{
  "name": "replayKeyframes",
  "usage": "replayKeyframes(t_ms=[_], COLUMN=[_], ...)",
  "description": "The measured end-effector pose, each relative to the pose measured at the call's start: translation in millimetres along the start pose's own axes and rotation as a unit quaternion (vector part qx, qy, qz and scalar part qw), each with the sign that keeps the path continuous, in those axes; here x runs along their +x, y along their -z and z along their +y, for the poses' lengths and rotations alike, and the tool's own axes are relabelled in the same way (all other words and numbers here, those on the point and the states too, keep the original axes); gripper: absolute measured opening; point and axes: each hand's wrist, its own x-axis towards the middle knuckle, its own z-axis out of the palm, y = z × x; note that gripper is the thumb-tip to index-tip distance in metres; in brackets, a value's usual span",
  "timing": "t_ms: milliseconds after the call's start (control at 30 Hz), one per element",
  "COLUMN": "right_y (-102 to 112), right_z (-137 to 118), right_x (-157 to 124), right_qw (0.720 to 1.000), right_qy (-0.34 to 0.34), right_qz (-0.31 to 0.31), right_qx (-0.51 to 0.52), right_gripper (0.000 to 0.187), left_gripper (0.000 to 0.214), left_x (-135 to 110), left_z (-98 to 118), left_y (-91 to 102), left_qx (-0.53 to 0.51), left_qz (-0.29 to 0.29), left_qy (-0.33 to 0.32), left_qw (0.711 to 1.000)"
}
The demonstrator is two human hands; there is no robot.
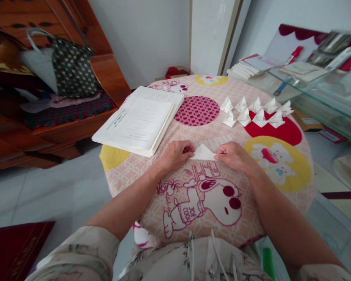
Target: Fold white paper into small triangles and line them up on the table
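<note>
A folded sheet of white paper, peaked into a triangle at the top, lies low over the cloth-covered table between my hands. My left hand pinches its left corner, fingers closed. The right corner is held the same way by my right hand, thumb against the fingers. Farther off to the right stand two rows of folded paper pieces with pointed tips. A thick stack of printed paper lies to the left of my hands.
The round table wears a printed tablecloth. A glass shelf with clutter juts in at the right, near a pile of papers. On the left is a wooden bench bearing a dark patterned bag.
</note>
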Motion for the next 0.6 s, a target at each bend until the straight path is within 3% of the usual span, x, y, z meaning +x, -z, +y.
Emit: replayKeyframes(t_ms=[300, 533, 600], right_y=[-0.3, 2.6, 2.5], right_z=[0.7, -2.7, -1.3], right_x=[0.2, -0.5, -0.2], right_qw=[1.000, 1.000, 1.000], right_qy=[-0.004, -0.016, -0.017], right_qz=[0.001, -0.003, 0.002], right_qx=[0.002, -0.014, -0.022], right_gripper=[0.024, 0.021, 0.020], left_gripper=[0.011, 0.019, 0.023], left_x=[-1.2, -2.3, -3.5], left_z=[-0.1, -6.4, -5.6], left_y=[0.2, -8.5, -9.8], left_qx=[0.013, 0.109, 0.129], left_qz=[-0.003, 0.038, 0.020], left_qy=[-0.021, -0.185, -0.225], left_qw=[1.000, 0.976, 0.966])
